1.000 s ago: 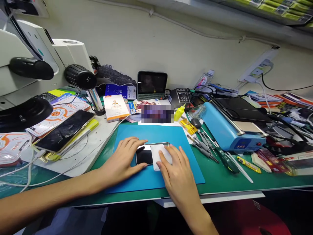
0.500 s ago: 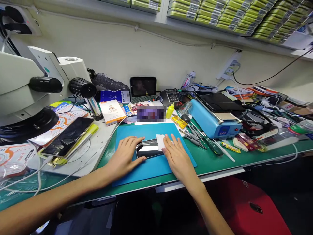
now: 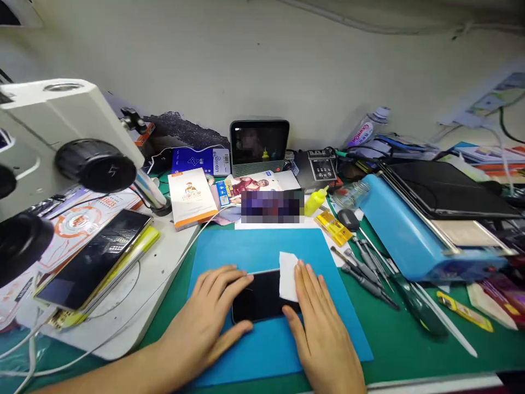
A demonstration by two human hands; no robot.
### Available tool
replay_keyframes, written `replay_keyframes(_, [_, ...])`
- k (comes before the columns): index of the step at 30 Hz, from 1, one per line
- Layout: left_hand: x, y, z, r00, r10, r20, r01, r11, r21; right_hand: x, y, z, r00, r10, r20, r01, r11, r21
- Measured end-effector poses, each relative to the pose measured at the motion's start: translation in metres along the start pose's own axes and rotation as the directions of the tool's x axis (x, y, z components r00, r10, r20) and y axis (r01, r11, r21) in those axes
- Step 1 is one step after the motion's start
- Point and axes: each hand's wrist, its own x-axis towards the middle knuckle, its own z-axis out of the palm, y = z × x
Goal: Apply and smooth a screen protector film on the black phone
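Note:
A black phone (image 3: 258, 298) lies screen up on a blue mat (image 3: 262, 249) in front of me. My left hand (image 3: 209, 317) grips its left end, thumb on the near edge and fingers over the far edge. My right hand (image 3: 318, 323) lies flat on the phone's right end, fingers together, pressing a small white wipe (image 3: 288, 276) onto the screen.
A microscope (image 3: 57, 148) stands at the left over a white base with another phone (image 3: 96, 257) on a yellow pad. Screwdrivers and tweezers (image 3: 365, 271) lie right of the mat, beside a blue heating machine (image 3: 414, 235). Boxes and a small screen (image 3: 259, 141) line the wall.
The view has moved closer and lower. My right hand has slid with the wipe along the screen toward its right end. My left hand still holds the phone's left end.

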Motion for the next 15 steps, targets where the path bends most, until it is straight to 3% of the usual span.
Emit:
replay_keyframes(10, [0.0012,0.0013,0.0032,0.998,0.037,0.042,-0.041,0.992,0.116,-0.0027,0.0110,0.0029,0.998,-0.065,0.016,0.066,0.996,-0.062])
replay_keyframes(15, [0.0009,0.0015,0.0014,0.999,0.033,0.029,-0.035,0.996,0.088,-0.0059,0.0050,-0.0005,0.999,-0.039,-0.032,0.039,0.999,-0.024])
